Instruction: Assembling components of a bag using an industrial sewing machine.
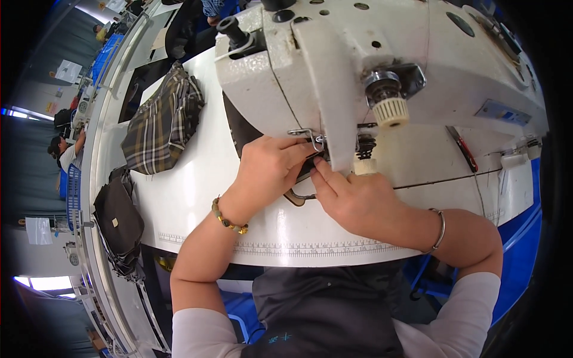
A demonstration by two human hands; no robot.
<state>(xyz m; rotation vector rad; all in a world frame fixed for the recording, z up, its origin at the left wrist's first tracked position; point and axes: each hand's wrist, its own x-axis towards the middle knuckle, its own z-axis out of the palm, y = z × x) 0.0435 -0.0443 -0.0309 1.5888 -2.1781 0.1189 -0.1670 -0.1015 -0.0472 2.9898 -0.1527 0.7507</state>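
Observation:
A white sewing machine (262, 89) stands over the table in front of me. Both hands meet beside its needle area. My left hand (265, 170) is closed, its thumb and fingers pinching a dark piece of fabric (239, 126) close to the metal parts below the machine head. From the right, my right hand (352, 200) presses bent fingertips onto the same dark piece. A tan-edged bit (293, 198) sticks out below my fingers. My hands and the machine head hide the needle tip and much of the fabric.
Plaid fabric pieces (164, 122) lie to the left on the white table (197, 221). Dark fabric pieces (119, 221) are stacked at its left edge. Red-handled snips (464, 152) rest at the right. A printed ruler (310, 247) runs along the front edge. Another person (68, 152) sits far left.

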